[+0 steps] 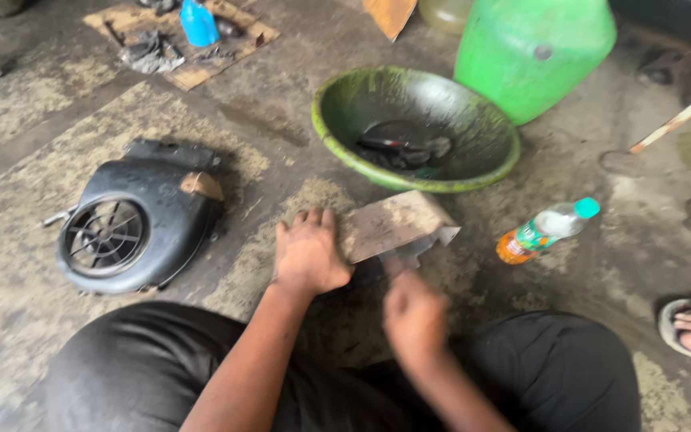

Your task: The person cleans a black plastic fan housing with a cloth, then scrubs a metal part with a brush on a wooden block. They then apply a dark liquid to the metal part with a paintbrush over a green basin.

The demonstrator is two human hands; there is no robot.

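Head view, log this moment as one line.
left hand: pressing flat dusty grey metal plate | right hand: at plate's near edge, blurred | round green basin: behind

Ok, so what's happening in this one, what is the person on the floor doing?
A person crouches on a grimy concrete floor. The left hand presses flat on a dusty, flat metal piece lying on the floor, while the right hand, blurred, is at its near edge; what it grips cannot be told. A black fan cover lies to the left, a green basin holding dark parts sits beyond, and a plastic bottle lies to the right.
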